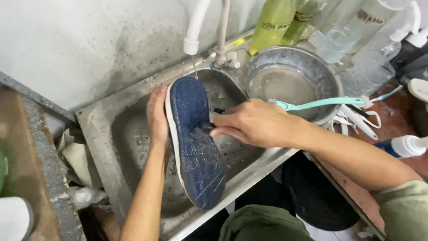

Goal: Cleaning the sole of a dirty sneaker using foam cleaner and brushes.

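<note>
light: dim, even | glare: sink rim [263, 172] | shadows: soft | blur: slight | edges: bent

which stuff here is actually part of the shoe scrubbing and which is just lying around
In use:
- blue-soled shoe, held by the left hand
- dark brush, gripped by the right hand
- steel sink
- white tap spout, dribbling water

Lying about:
- metal bowl
- teal long-handled brush
- green bottles
- clear plastic bottles
- white pump bottle
</note>
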